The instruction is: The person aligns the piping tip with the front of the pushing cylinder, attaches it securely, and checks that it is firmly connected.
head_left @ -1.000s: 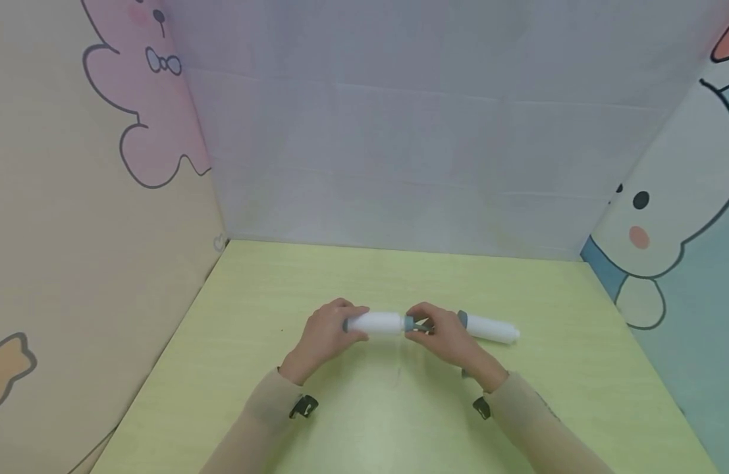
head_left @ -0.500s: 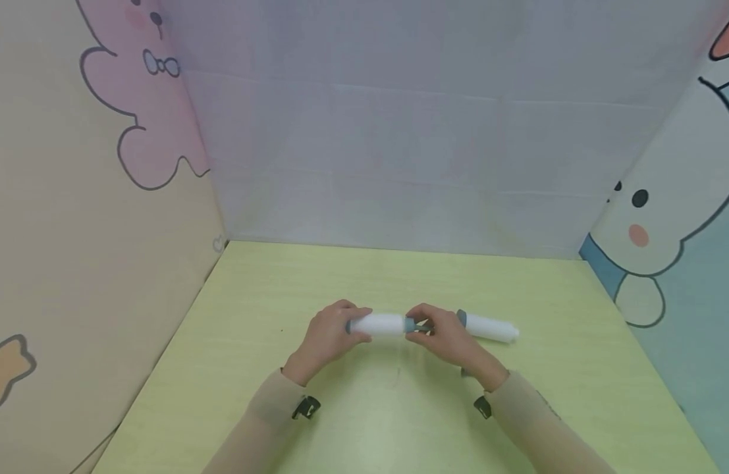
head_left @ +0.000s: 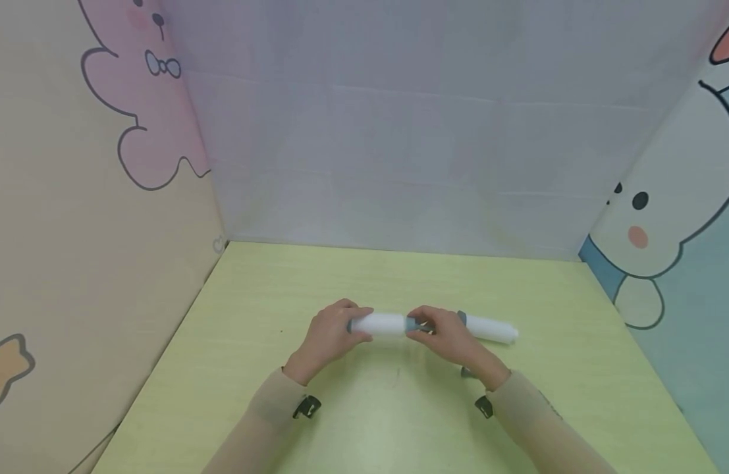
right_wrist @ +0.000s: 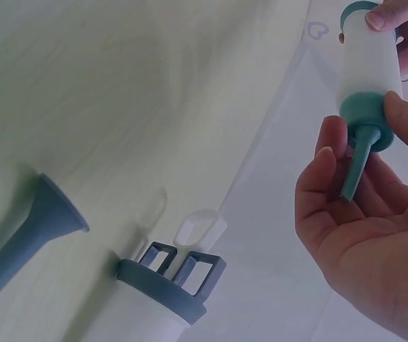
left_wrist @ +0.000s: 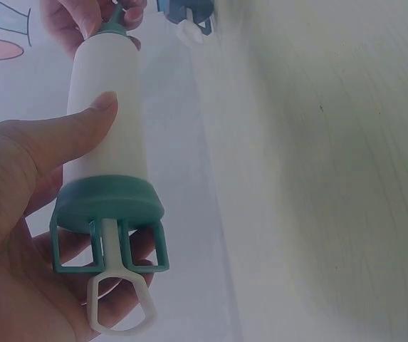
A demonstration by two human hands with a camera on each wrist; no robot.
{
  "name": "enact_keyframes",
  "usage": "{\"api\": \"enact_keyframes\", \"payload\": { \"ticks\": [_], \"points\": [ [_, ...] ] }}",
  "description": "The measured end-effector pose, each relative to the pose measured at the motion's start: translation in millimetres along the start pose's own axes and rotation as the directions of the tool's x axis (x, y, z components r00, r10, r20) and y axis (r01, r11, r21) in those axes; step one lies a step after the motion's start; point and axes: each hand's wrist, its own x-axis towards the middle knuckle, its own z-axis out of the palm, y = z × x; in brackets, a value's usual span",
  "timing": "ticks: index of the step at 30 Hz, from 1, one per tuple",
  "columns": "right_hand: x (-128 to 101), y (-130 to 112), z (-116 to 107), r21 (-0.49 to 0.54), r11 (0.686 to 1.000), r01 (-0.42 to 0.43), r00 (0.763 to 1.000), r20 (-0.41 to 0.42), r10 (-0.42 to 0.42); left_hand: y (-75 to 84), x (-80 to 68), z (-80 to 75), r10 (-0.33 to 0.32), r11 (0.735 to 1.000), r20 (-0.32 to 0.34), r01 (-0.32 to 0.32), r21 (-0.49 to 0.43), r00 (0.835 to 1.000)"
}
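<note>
My left hand grips the white barrel of a large plastic syringe near its plunger end, the thumb lying along the side. A green collar with open side frames and a white looped plunger handle show at that end. At the opposite end, my right hand pinches the green nozzle cap between thumb and fingers. Its thin spout points toward the right palm. The syringe is held level above the table, and the two hands face each other along it.
A second white syringe with a blue-grey collar lies on the yellow table, just beyond the right hand. Close to the right wrist lies a blue-grey funnel-shaped piece. Fabric-covered walls enclose the table's back and sides.
My left hand and the barrel have shifted slightly right, toward the nozzle cap. The right hand keeps nearly the same position, and the things on the table have not moved.
</note>
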Motion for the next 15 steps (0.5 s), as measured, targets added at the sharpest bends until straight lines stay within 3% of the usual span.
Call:
{"api": "enact_keyframes", "payload": {
  "ticks": [15],
  "points": [
    [-1.5, 1.9, 1.8, 0.067, 0.997, -0.047, 0.999, 0.021, 0.046, 0.0, -0.7, 0.9, 0.016, 1.000, 0.004, -0.016, -0.004, 1.000]
  ]
}}
